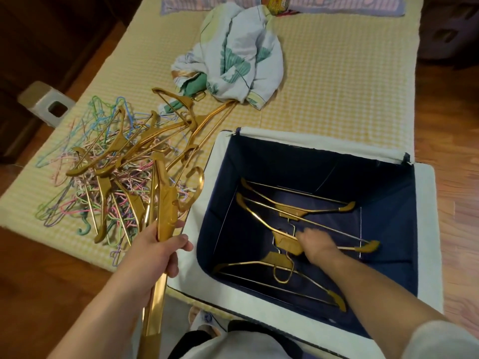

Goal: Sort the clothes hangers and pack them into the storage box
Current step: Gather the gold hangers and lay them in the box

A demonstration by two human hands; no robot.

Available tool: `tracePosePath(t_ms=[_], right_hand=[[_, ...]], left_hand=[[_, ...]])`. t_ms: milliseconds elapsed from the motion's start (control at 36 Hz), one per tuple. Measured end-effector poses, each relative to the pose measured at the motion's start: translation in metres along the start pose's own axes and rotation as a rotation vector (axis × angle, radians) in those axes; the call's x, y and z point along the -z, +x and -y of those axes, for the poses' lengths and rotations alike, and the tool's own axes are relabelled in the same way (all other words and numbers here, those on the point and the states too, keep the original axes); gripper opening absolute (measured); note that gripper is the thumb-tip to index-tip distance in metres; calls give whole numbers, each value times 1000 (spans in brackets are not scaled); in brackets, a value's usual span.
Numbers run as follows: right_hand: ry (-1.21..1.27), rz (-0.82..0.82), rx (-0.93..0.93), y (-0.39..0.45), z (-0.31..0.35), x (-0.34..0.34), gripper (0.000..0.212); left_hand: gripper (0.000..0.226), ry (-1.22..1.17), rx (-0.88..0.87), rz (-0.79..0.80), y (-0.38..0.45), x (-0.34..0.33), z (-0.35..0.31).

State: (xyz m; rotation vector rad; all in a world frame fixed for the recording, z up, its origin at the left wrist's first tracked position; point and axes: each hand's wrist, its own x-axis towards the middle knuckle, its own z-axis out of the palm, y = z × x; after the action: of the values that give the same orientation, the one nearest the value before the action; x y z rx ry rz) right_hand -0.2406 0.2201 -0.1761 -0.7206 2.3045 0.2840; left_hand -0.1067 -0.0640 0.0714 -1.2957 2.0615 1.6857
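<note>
A storage box (425, 203) with a white rim and dark blue lining stands open on the bed's near right. Three gold hangers (298, 208) lie on its bottom. My right hand (317, 246) reaches down inside and touches the middle gold hanger; the hand is blurred and its grip is unclear. My left hand (166, 248) grips a bundle of gold hangers (166, 203) at the box's left edge, their hooks pointing up. A tangled pile of gold and thin coloured wire hangers (111, 161) lies on the bed to the left.
A crumpled floral cloth (238, 58) lies on the yellow checked bed cover (337, 86) behind the box. A grey plastic stool (46, 102) stands on the wooden floor (448, 120) at the left. A patterned pillow is at the far edge.
</note>
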Motion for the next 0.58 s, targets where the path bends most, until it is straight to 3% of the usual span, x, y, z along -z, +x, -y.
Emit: tracePosePath(t_ms=[194,389,583], right_hand=[[-180,-94,31,33,-21,18,36],[-107,-227,-91,91,-43,18,34],[-14,-200,-171,117,-25,-12,40]], left_hand=[[23,13,35,-17,1,1,7],[23,52,33,-14,6,-2,12],[22,58,-6,-66,22,-11,14]])
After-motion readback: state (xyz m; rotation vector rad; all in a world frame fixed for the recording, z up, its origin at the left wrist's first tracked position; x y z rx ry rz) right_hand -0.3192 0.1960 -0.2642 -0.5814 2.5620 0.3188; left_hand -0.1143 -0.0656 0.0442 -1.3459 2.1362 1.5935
